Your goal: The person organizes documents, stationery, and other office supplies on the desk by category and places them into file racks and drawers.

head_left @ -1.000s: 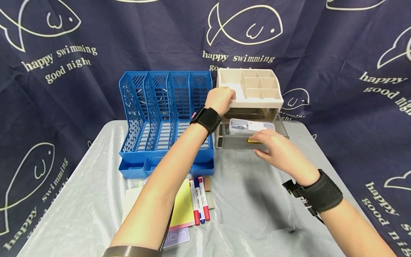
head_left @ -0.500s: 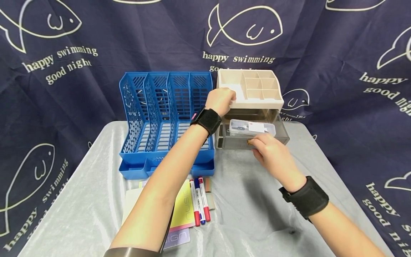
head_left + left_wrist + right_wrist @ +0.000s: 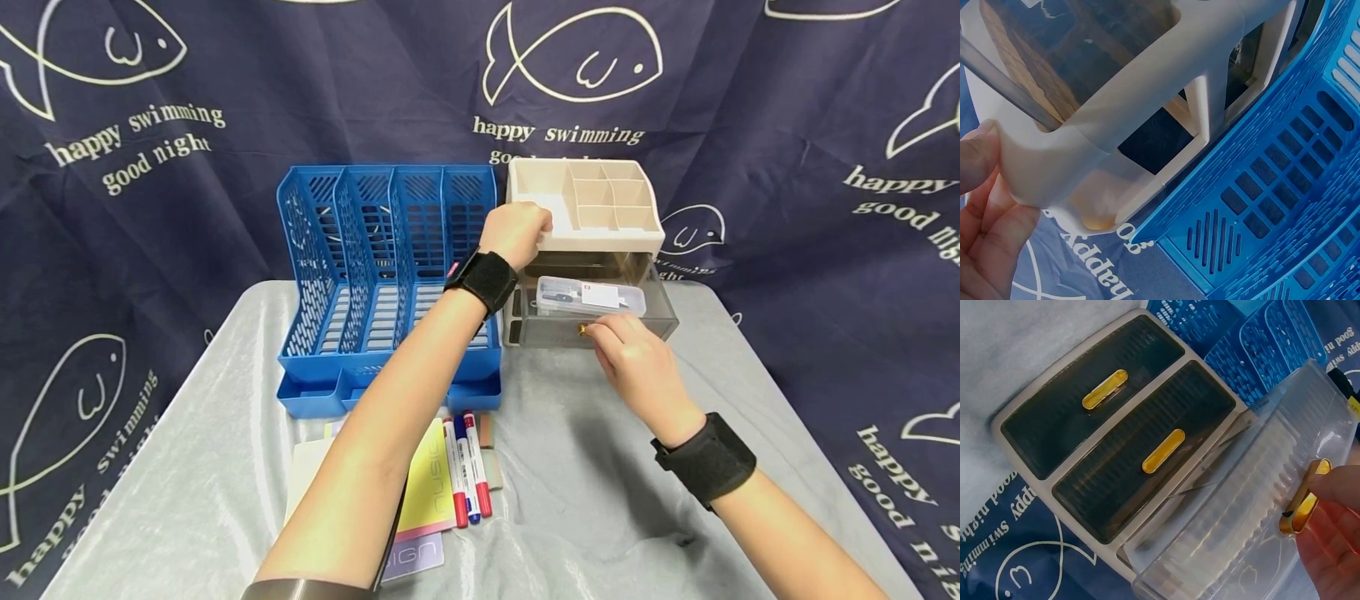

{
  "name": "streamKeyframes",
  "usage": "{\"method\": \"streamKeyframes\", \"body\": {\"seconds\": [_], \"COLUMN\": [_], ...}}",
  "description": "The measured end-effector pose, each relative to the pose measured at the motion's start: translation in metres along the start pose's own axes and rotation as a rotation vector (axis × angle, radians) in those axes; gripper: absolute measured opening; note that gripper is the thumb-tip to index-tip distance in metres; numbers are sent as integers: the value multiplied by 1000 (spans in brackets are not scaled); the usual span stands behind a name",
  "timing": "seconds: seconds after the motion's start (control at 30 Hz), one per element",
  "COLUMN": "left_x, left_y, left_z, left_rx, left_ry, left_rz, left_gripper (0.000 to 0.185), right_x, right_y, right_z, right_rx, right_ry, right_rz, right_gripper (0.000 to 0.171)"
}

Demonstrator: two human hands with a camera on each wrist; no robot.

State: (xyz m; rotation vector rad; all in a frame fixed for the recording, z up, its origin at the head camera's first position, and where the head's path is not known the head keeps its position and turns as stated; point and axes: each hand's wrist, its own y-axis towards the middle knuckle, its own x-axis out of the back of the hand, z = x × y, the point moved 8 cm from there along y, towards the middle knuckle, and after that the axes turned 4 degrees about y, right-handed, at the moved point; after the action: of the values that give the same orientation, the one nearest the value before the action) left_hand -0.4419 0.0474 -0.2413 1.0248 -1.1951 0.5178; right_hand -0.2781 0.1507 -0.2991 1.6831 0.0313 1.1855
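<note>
A white desktop organizer (image 3: 592, 242) with smoky see-through drawers stands at the back right of the table. Its upper drawer (image 3: 551, 332) is pulled out and holds a clear plastic case (image 3: 562, 298) with a white label. My right hand (image 3: 641, 367) pinches the gold handle (image 3: 1305, 499) of that drawer between thumb and fingers. My left hand (image 3: 516, 235) grips the organizer's upper left edge; in the left wrist view, its thumb and fingers (image 3: 1013, 234) pinch the white frame (image 3: 1054, 159).
A blue file rack (image 3: 390, 358) stands left of the organizer, close against it. Yellow and pale notebooks (image 3: 431, 483), several markers (image 3: 474, 467) and small blocks (image 3: 491, 467) lie in front of it. Two shut drawers (image 3: 1147, 450) show in the right wrist view. A dark fish-print curtain (image 3: 420, 75) hangs behind.
My right hand has gone from fingers spread over the drawer handle to pinching it, its wrist shifting left. The left hand keeps its grip; the drawer stays out about the same.
</note>
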Motion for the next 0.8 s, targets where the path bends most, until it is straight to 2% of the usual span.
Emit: {"method": "streamKeyframes", "body": {"seconds": [0.57,0.8], "left_x": [-4,0], "left_y": [-2,-2], "left_z": [-1,-1], "left_rx": [4,0], "left_ry": [-13,-6], "left_rz": [8,-9], "left_gripper": [23,23], "right_x": [-2,-4], "right_y": [0,5], "right_z": [-3,-8], "right_rx": [30,56], "right_ry": [9,-6], "right_rz": [-43,-46], "right_gripper": [12,12]}}
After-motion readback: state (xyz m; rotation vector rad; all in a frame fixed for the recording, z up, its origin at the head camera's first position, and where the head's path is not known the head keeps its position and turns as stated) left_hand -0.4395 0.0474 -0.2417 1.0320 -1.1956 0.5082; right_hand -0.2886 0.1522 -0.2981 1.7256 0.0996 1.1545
